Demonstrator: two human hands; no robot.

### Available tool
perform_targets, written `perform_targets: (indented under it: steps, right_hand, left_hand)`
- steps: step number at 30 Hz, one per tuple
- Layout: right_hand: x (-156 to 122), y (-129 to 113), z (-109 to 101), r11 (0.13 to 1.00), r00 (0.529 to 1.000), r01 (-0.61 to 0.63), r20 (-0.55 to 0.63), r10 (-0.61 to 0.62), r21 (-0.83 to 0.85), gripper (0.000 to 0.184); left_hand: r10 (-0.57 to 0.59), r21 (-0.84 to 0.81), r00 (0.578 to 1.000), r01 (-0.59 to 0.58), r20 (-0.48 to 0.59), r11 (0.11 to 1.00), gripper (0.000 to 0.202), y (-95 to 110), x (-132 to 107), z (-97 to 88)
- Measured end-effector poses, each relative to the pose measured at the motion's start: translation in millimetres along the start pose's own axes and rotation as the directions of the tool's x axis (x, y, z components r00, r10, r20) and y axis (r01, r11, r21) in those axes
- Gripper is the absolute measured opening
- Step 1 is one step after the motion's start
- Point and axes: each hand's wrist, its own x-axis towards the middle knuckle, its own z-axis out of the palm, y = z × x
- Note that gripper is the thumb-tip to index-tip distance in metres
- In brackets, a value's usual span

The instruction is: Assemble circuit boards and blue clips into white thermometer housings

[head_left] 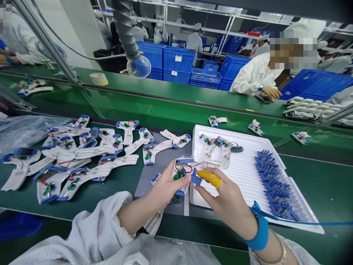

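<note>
My left hand [172,182] is closed around a white plastic housing half [180,173] with a green circuit board, red wires and blue end parts. Between the thumb and the yellow-cotted index finger of my right hand [224,191] is a small blue plastic part [196,177], right beside the housing. A blue wrist strap [260,232] with a cord circles my right wrist. Behind my right hand lies a white ribbed tray [242,169]. Rows of similar blue parts [275,184] stand along its right side, and more wired housings [220,149] lie at its back left.
Many wired white housings [82,154] crowd the bench on the left, near a clear plastic bag [27,130]. Several small assemblies [256,127] rest on the green belt [138,106]. An extraction hose [128,33] hangs above. A co-worker [264,73] sits across the line.
</note>
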Motion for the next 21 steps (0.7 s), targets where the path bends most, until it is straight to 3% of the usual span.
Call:
perform_targets:
  steps: [4, 8, 13, 18, 21]
  right_hand:
    - [3, 1, -6, 0.99, 0.998, 0.033, 0.054, -0.04, 0.136, 0.022]
    - [4, 2, -12, 0.95, 0.987, 0.005, 0.151, -0.055, 0.312, 0.011]
    - [2, 2, -20, 0.948, 0.999, -0.027, -0.034, 0.04, 0.318, 0.008]
    - [-2, -3, -24, 0.916, 0.995, -0.096, 0.008, 0.1, 0.39, 0.007]
    - [-3, -9, -23, 0.901, 0.993, -0.093, -0.03, 0.116, 0.424, 0.009]
  left_hand:
    - [-0.004, -0.01, 1.0, 0.004, 0.004, 1.0, 0.04, -1, 0, -1.6]
    - [0.006, -0.026, 1.0, -0.005, 0.006, 1.0, 0.042, -1, -2, -1.2]
    - [0.003, -0.091, 1.0, 0.0, 0.026, 0.996, 0.05, -2, -3, -1.2]
    - [0.149, -0.075, 0.987, -0.143, 0.069, 0.987, 0.059, -9, -10, -8.5]
    - [0.239, 0.014, 0.967, -0.241, 0.091, 0.97, 0.058, -13, -14, -12.7]
